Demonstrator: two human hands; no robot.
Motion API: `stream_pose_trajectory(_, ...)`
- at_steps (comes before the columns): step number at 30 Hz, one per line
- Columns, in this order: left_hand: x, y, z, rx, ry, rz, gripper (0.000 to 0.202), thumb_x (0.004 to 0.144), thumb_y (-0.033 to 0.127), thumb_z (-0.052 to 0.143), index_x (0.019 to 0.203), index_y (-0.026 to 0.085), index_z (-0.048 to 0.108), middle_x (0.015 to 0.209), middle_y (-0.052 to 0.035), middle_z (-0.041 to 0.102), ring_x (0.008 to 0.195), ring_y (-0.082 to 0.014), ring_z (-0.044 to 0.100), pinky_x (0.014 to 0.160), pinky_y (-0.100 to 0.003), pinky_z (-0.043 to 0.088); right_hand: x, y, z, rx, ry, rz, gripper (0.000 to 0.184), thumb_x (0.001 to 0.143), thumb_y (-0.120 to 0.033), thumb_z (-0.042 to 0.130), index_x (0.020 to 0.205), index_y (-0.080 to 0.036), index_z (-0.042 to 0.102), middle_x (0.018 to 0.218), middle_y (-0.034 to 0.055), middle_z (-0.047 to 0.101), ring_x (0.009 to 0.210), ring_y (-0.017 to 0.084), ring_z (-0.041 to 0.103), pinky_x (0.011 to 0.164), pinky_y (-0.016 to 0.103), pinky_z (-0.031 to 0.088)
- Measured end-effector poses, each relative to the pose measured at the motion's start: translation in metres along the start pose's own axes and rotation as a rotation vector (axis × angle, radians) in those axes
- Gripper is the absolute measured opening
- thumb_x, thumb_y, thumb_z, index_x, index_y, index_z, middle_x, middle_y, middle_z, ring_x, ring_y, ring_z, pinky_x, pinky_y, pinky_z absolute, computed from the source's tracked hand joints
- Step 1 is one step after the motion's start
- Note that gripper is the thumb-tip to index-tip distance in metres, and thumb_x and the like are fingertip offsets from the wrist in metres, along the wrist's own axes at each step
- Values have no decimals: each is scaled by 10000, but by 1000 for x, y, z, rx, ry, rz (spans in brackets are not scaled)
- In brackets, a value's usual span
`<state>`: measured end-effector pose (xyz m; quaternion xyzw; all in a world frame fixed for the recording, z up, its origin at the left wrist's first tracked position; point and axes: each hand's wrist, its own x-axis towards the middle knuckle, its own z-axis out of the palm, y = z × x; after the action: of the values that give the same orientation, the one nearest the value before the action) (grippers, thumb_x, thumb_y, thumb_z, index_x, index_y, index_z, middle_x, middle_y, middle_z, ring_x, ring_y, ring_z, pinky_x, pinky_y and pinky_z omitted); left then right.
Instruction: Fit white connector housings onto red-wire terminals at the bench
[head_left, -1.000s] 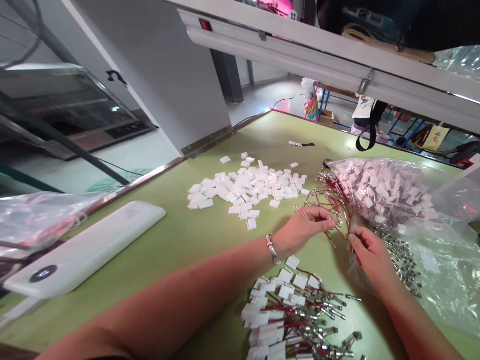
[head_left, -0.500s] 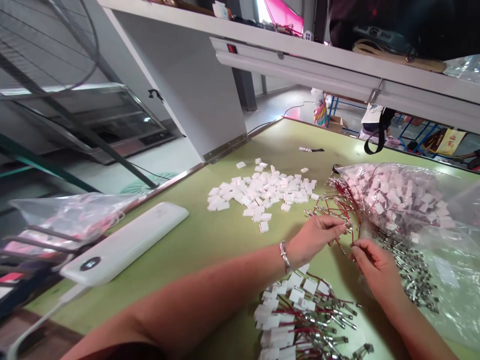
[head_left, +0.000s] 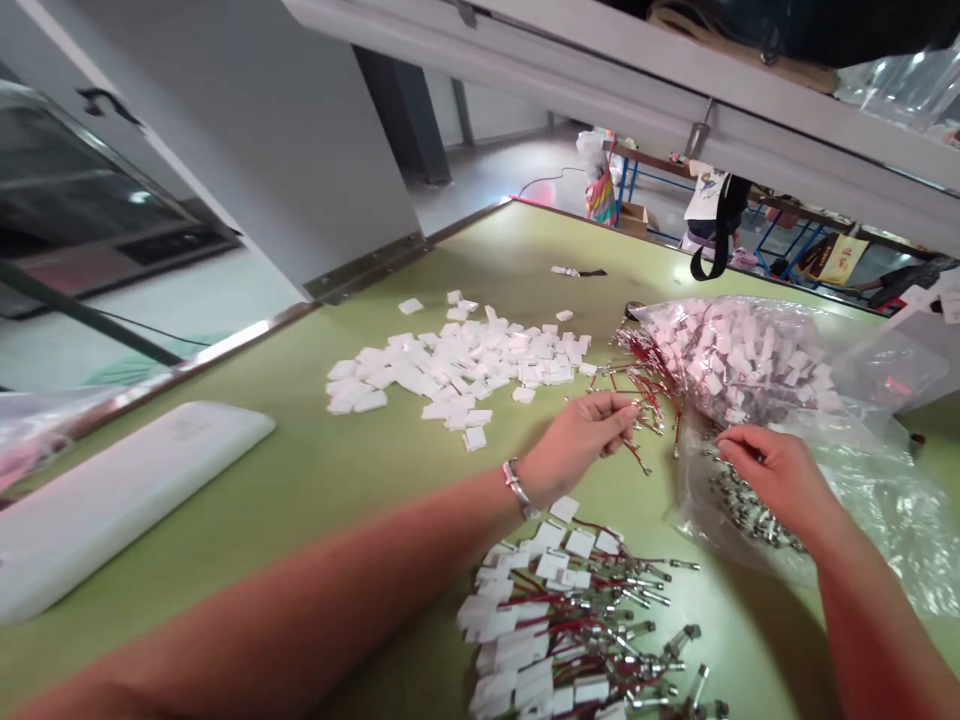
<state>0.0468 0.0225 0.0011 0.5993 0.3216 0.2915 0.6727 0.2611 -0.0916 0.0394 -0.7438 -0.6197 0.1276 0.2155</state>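
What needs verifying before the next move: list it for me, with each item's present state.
1. Left hand closed at the red wires: ok. How many it pinches is too small to make out.
2. Right hand holding a piece: cannot tell, the fingertips are too small and blurred.
3. Metal pieces fully in view: not ok, the right hand hides some.
4. Loose white pieces apart from both hands: ok.
5. Wired white pieces separate from the loose ones: ok, they lie nearer the person.
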Motion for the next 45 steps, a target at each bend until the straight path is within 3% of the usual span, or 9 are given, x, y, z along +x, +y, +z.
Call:
stream_pose_trajectory(5, 4, -3, -4, 85, -6, -35, 234, 829, 369, 599, 715, 165, 581, 540, 36, 448, 489, -68, 335, 474, -227, 251, -8, 21, -21, -358, -276, 25, 201, 838, -237, 514, 786, -255, 707, 801, 17, 701, 690, 178, 614, 617, 286, 428)
stream_pose_trajectory(9, 2, -4, -4, 88, -52, -44, 243, 812, 391, 618, 738, 160, 604, 602, 15, 535, 508, -69, 364, 478, -220, 270, -33, 32, -10, -402, -185, -82, 223, 864, -264, 509, 990, -293, 690, 1007, 37, 676, 781, 180, 637, 648, 291, 468)
stream_pose_trajectory(13, 2, -5, -3, 72, -62, -53, 260, 821, 410, 610, 735, 165, 607, 627, 0, 560, 513, -70, 369, 475, -219, 277, -66, 60, -7, -502, -19, -41, 331, 895, -441, 488, 1126, -249, 629, 1157, 78, 624, 760, 190, 648, 662, 336, 507)
stream_pose_trajectory(20, 3, -6, -2, 69, -72, -92, 230, 802, 388, 618, 743, 166, 615, 667, -7, 588, 511, -73, 391, 476, -223, 279, -73, 90, 9, -541, -43, -182, 465, 909, -460, 487, 1261, -167, 568, 1271, 164, 581, 1009, 277, 638, 790, 405, 542)
stream_pose_trajectory(28, 4, -6, -4, 92, -58, -80, 220, 816, 373, 611, 756, 162, 628, 614, 8, 564, 498, -71, 383, 471, -229, 263, -18, 75, 24, -569, -4, -286, 357, 977, -327, 384, 1075, -198, 702, 1106, 111, 683, 907, 207, 658, 785, 335, 529)
stream_pose_trajectory(34, 2, -3, -2, 97, -87, -82, 255, 793, 401, 633, 751, 149, 636, 652, 2, 585, 540, -72, 420, 498, -226, 294, -16, 65, 17, -311, 199, -274, 339, 953, -351, 425, 1024, -214, 727, 1006, 90, 692, 863, 192, 659, 796, 329, 533)
stream_pose_trajectory(37, -1, 0, 1, 83, -126, -100, 265, 774, 403, 651, 743, 140, 640, 607, 20, 548, 542, -74, 414, 513, -231, 305, -17, 44, 21, -130, 275, -268, 314, 935, -359, 463, 1037, -211, 720, 921, 78, 688, 765, 180, 656, 710, 307, 541)
stream_pose_trajectory(41, -3, 1, 3, 89, -178, -67, 244, 777, 375, 646, 738, 134, 657, 614, 18, 554, 541, -72, 398, 519, -240, 299, -13, 1, 38, 21, 173, -307, 294, 940, -293, 452, 1074, -207, 699, 827, 53, 689, 676, 158, 638, 620, 271, 520)
stream_pose_trajectory(45, -3, -1, 3, 62, -185, -43, 218, 783, 344, 648, 762, 129, 675, 636, 8, 582, 565, -76, 422, 549, -246, 320, -6, -26, 58, 36, 207, -353, 273, 925, -261, 464, 1006, -186, 713, 796, 62, 679, 690, 168, 628, 644, 284, 504)
